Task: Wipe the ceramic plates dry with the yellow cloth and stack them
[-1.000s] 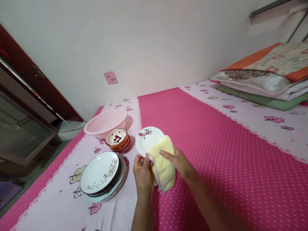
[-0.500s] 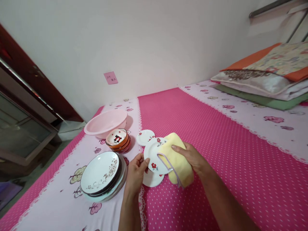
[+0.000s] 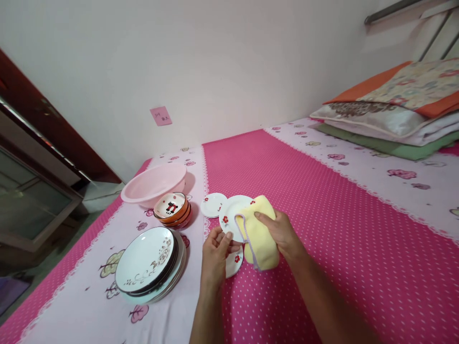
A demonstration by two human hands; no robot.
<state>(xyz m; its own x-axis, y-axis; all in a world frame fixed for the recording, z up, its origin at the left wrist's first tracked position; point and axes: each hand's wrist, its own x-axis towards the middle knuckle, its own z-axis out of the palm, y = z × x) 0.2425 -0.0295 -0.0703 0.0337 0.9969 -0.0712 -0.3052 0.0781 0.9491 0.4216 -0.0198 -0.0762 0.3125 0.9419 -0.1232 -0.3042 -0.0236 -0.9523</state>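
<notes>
A small white plate (image 3: 229, 213) with red flowers is held up over the bed, tilted. My left hand (image 3: 218, 246) grips its lower left rim between thumb and fingers. My right hand (image 3: 281, 231) is closed on a yellow cloth (image 3: 263, 239) with a purple edge, which is folded over the plate's right side. Under the cloth, the fingers of that hand are hidden. Behind the held plate lies a similar small plate (image 3: 212, 204). Another flowered plate (image 3: 234, 263) lies below it, partly covered by my left hand.
To the left stand a stack of large plates (image 3: 147, 258), several nested orange bowls (image 3: 171, 206) and a pink basin (image 3: 154, 185). Pillows and folded bedding (image 3: 380, 119) are piled at the far right. A white wall (image 3: 233, 71) borders the bed's far side.
The held plate has turned, its flowers now sitting at other spots on the rim. My left hand has shifted right along with it. The cloth remains on the plate's right side.
</notes>
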